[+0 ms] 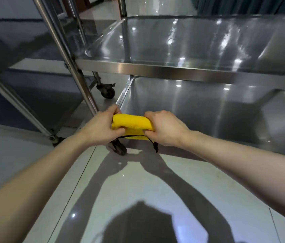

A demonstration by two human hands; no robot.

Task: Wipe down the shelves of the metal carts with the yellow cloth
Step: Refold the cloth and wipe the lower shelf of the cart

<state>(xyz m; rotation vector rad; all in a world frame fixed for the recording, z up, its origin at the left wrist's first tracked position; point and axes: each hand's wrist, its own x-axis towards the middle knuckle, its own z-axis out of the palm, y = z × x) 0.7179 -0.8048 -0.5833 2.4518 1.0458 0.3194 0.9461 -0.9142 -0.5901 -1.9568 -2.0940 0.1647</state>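
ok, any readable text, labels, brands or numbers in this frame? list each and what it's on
None can be read.
The yellow cloth, gripped by the left hand and right hand, shows only a black edge, no printed tag.
The upper shelf, lower shelf and caster bear no visible marks.

My left hand [101, 128] grips the left end of the cloth [131, 122] and my right hand [164, 128] grips its right end, over the near left corner of the cart's lower shelf [190, 111]. The upper shelf [173, 50] lies above and behind. A second cart [24, 50] stands just beside it, to the left. One wheel [119, 149] sits on the floor [138, 181] below my left hand; another wheel [107, 92] stands further back, left of the lower shelf.
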